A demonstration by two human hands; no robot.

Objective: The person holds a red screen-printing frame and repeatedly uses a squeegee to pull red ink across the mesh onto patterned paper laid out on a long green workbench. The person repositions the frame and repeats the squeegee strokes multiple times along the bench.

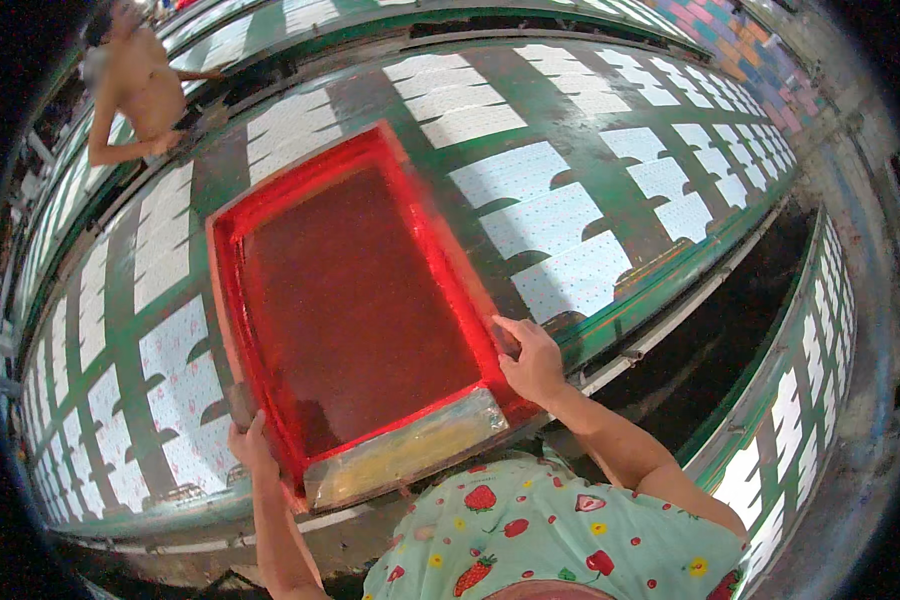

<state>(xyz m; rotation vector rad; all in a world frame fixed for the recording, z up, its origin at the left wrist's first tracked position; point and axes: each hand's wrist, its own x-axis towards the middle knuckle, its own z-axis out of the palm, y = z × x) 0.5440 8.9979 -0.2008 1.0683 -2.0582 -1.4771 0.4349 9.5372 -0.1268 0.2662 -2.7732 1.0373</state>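
A screen-printing frame (pixel 440 260) lies tilted in front of me, with bright red sides and a dark reddish-brown mesh panel (pixel 360 300). Silvery and yellowish tape (pixel 410 450) covers its near end. My left hand (pixel 255 442) is closed around the lower left side of the frame. At the lower right side, my right hand (pixel 535 362) grips the edge, its index finger stretched along the rim. White patterned pieces (pixel 540 205) lie in rows on the long green table (pixel 425 165) around and beyond the frame. Whatever lies under the frame is hidden.
A metal rail (pixel 660 340) runs along the table's near edge. Another table (pixel 820 330) with white pieces stands to the right, across a dark gap. At the upper left, a bare-chested person (pixel 150 90) stands between tables. Coloured tiles (pixel 730 45) show at the far right.
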